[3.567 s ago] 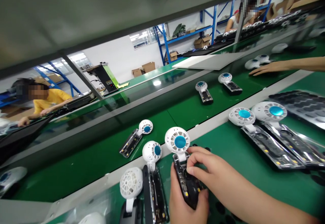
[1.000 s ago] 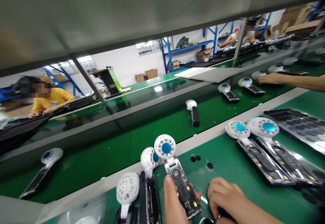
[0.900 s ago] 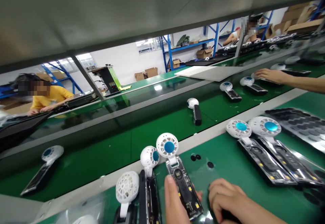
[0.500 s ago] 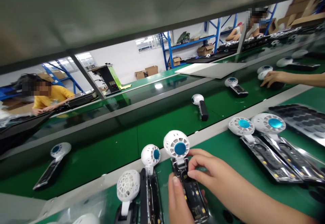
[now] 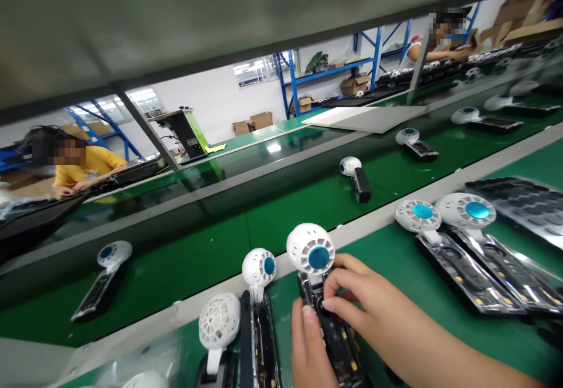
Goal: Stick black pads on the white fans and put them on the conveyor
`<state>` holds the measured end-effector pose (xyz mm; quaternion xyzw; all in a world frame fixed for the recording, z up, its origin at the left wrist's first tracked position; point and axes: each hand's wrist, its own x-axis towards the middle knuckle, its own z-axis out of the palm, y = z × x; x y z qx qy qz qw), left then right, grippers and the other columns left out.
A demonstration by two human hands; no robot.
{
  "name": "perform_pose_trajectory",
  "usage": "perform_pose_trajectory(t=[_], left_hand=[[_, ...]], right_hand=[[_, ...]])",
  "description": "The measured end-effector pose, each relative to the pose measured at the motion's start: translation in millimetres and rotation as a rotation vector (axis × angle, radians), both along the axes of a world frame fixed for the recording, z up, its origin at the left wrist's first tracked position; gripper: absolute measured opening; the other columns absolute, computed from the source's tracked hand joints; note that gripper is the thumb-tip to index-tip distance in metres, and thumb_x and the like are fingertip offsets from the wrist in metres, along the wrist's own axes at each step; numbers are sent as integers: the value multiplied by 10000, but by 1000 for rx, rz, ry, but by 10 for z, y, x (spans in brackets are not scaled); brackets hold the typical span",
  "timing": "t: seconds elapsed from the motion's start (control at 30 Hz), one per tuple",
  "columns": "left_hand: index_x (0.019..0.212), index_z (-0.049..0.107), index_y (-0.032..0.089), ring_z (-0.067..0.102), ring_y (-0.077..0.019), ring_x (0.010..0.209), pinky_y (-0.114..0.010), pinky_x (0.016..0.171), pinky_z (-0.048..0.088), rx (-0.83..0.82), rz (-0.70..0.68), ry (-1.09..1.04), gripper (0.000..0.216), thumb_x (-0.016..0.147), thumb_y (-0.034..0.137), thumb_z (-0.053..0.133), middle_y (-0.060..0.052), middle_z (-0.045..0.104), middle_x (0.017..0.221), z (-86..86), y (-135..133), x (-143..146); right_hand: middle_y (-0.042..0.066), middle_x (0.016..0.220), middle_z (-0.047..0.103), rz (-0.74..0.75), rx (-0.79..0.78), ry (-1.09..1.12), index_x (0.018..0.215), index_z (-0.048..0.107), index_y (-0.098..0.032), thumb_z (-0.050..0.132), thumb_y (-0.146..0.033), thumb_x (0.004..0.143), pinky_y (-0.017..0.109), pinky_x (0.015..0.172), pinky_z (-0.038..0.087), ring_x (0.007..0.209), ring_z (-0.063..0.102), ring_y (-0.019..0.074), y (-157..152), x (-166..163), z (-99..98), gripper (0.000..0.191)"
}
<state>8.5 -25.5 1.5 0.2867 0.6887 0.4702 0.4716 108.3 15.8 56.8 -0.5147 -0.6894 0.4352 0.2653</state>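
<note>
We grip the handheld fan (image 5: 323, 306) with our left hand (image 5: 310, 350), thumb laid along the left side of its clear handle, at the near edge of the green workbench (image 5: 409, 265); our right hand (image 5: 367, 300) pinches its fingertips onto the top of that handle, just below the white head with the blue hub. Touching our left thumb's side stand two more fans (image 5: 257, 317), packed close with their handles toward us, so there is little room to shift leftward. To the right, a bare strip of bench separates us from a pair of fans (image 5: 444, 224) lying side by side, and beyond them a sheet of dark pads (image 5: 519, 200) reaches the bench's right edge. A grey rail (image 5: 378, 221) borders the far edge of the bench; past it the conveyor belt (image 5: 211, 253) carries single fans well apart from each other, one (image 5: 103, 274) at its left end, one (image 5: 356, 177) in the middle, others farther right. A low grey shelf overhead closes off the top. A person in a yellow shirt (image 5: 83, 168) works across the belt. We can read no writing anywhere
</note>
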Motion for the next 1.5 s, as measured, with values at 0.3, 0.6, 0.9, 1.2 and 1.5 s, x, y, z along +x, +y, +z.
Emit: perform_pose_trajectory(t=[0.3,0.6,0.9,1.2,1.5], left_hand=[[1028,587,218,528,-268,1068,-322,861,420,43,77,-10,429,785,518,402,-66,641,1077,-159,-10,-28],[1068,526,175,463,-303,1143,-369,927,369,-6,52,22,509,715,537,467,-121,603,1124,-113,-17,-31],[1095,363,131,625,-210,618,-302,600,464,99,-441,-26,606,631,456,576,-76,660,733,204,150,-56],[890,411,198,600,-134,542,-236,514,433,114,-503,-66,270,738,413,473,23,586,631,483,380,139],[1066,520,153,577,-184,877,-401,771,468,60,-377,777,295,824,322,514,-61,581,1025,583,1787,-51]], right_hand=[[-17,963,488,-2,48,17,634,458,-209,465,-74,750,242,715,401,818,524,133,-44,-11,-46,178],[8,943,519,-134,-229,383,897,438,-246,496,-124,701,246,636,467,833,564,161,-67,-20,-170,238],[74,1286,451,187,-175,433,1279,342,-218,494,-143,780,334,1011,322,1207,402,192,-377,697,-86,528],[16,1039,614,96,8,2,944,608,-264,486,-112,773,286,859,440,970,558,200,-522,967,-281,260],[11,855,633,155,342,-468,732,609,-185,651,-4,616,248,625,449,770,576,190,-398,658,-635,220]])
